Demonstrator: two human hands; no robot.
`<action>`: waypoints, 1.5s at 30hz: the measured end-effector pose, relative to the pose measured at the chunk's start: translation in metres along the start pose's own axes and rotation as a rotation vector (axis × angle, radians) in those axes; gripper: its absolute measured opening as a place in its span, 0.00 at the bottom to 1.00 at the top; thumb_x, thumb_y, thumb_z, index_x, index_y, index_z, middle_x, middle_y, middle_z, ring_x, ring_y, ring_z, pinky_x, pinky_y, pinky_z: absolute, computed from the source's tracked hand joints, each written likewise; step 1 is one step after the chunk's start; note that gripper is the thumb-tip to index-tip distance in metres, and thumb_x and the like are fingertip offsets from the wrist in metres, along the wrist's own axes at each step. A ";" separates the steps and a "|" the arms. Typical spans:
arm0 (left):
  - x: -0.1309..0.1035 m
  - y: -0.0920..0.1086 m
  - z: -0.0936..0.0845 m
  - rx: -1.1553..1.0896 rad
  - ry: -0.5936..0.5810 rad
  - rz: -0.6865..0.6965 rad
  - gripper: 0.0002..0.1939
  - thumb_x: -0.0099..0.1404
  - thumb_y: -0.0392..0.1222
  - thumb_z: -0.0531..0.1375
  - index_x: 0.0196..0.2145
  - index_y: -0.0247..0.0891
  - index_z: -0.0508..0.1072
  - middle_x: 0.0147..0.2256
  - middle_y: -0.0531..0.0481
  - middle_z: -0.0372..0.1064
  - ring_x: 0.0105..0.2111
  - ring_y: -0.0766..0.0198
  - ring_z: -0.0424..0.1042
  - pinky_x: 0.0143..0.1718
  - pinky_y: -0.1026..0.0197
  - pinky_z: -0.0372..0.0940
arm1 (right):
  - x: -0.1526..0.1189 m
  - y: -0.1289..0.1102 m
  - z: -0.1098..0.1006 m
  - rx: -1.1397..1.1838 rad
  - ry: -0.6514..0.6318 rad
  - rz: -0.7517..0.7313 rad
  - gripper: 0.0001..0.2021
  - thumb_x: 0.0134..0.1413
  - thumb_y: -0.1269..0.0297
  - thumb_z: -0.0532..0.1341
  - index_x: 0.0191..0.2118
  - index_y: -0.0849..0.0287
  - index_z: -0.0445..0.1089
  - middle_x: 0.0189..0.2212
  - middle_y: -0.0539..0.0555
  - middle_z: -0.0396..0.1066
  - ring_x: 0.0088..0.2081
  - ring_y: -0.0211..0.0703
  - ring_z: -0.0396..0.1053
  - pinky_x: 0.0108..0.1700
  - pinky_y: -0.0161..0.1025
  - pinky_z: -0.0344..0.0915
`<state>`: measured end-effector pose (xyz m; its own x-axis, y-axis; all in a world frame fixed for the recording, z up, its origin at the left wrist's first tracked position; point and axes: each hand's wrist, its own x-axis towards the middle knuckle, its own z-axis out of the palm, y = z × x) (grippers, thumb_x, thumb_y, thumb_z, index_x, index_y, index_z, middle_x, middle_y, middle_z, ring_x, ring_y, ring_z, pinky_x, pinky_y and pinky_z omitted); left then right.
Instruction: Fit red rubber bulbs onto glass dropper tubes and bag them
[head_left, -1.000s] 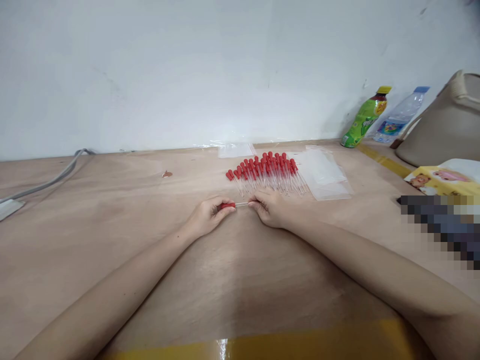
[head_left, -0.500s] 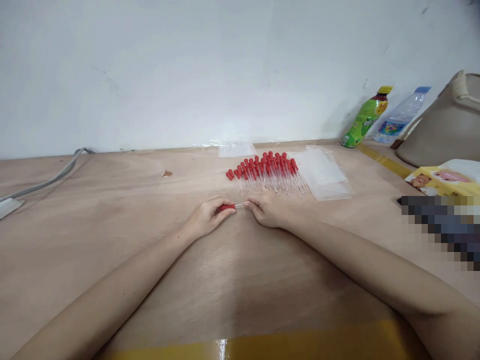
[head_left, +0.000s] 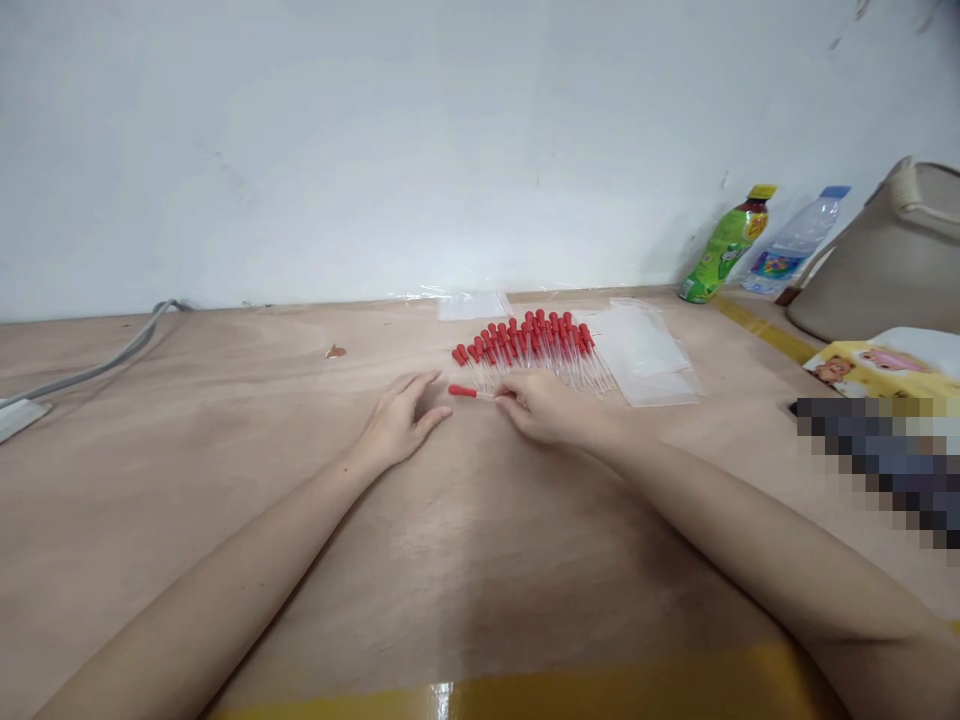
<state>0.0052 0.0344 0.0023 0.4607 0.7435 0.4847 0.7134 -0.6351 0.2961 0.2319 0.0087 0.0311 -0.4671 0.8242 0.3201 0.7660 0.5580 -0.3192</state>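
Between the fingers of my right hand (head_left: 536, 402) is the clear stem of a dropper (head_left: 463, 391); its red rubber bulb points left. My right hand is closed in a pinch, which hides the stem's far end. To the left, my left hand (head_left: 397, 418) is open, thumb and fingers apart, a little away from the red bulb and holding nothing. Just behind my right hand lies a row of several droppers (head_left: 540, 335), red bulbs toward the wall and clear stems toward me.
Clear plastic bags (head_left: 649, 350) lie right of the row. Farther right stand a green drink bottle (head_left: 724, 250), a water bottle (head_left: 795, 245) and a grey-beige bag (head_left: 870, 270). A yellow printed packet (head_left: 855, 365) lies nearer. At left runs a grey cable (head_left: 124, 350).
My left hand has let go of the red bulb, opened and moved left. My right hand still pinches the dropper, now slightly closer to the row.
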 end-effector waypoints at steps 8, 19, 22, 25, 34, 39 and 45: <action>0.001 -0.003 0.006 0.226 -0.318 -0.153 0.31 0.64 0.58 0.43 0.58 0.36 0.56 0.60 0.41 0.46 0.60 0.52 0.45 0.58 0.49 0.45 | 0.028 0.032 0.006 0.152 0.248 0.463 0.12 0.48 0.59 0.56 0.20 0.59 0.65 0.22 0.52 0.69 0.27 0.40 0.66 0.29 0.35 0.57; -0.001 -0.006 0.007 0.203 -0.282 -0.115 0.31 0.63 0.59 0.43 0.57 0.36 0.57 0.59 0.39 0.49 0.59 0.51 0.48 0.57 0.47 0.46 | 0.073 0.014 0.035 -0.225 0.170 0.526 0.14 0.51 0.60 0.52 0.29 0.62 0.70 0.27 0.60 0.72 0.33 0.49 0.69 0.38 0.44 0.55; 0.000 -0.006 0.007 0.194 -0.276 -0.121 0.31 0.63 0.59 0.44 0.57 0.36 0.58 0.59 0.39 0.49 0.59 0.50 0.48 0.57 0.46 0.46 | 0.074 0.016 0.038 -0.274 0.151 0.503 0.16 0.52 0.59 0.50 0.28 0.63 0.70 0.26 0.61 0.72 0.32 0.48 0.68 0.41 0.47 0.51; 0.000 -0.005 0.007 0.197 -0.284 -0.127 0.32 0.63 0.59 0.44 0.57 0.36 0.58 0.59 0.39 0.49 0.59 0.51 0.48 0.57 0.47 0.46 | 0.071 0.016 0.038 -0.273 0.169 0.472 0.17 0.53 0.58 0.49 0.26 0.62 0.69 0.25 0.59 0.71 0.30 0.47 0.67 0.42 0.47 0.48; -0.002 -0.005 0.003 0.216 -0.324 -0.135 0.32 0.63 0.59 0.42 0.58 0.36 0.56 0.60 0.40 0.47 0.60 0.52 0.46 0.58 0.48 0.44 | 0.031 0.022 0.032 -0.243 0.351 0.326 0.15 0.53 0.59 0.50 0.23 0.60 0.64 0.24 0.52 0.71 0.26 0.39 0.64 0.39 0.42 0.44; -0.005 -0.004 0.004 0.220 -0.264 -0.139 0.30 0.64 0.57 0.43 0.56 0.35 0.59 0.58 0.40 0.51 0.58 0.53 0.49 0.58 0.48 0.45 | -0.009 0.043 0.025 -0.320 0.431 0.273 0.13 0.51 0.60 0.52 0.22 0.60 0.64 0.22 0.52 0.69 0.28 0.41 0.63 0.39 0.42 0.44; -0.010 0.000 0.004 0.205 -0.198 -0.123 0.28 0.64 0.54 0.45 0.54 0.31 0.62 0.56 0.38 0.56 0.57 0.54 0.53 0.57 0.50 0.49 | -0.032 0.094 -0.011 -0.534 0.517 0.566 0.14 0.52 0.60 0.50 0.34 0.60 0.70 0.34 0.59 0.70 0.39 0.51 0.62 0.41 0.46 0.46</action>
<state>0.0023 0.0276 -0.0057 0.4438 0.8515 0.2793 0.8528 -0.4971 0.1604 0.3237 0.0333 0.0010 0.1941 0.7434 0.6401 0.9809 -0.1375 -0.1377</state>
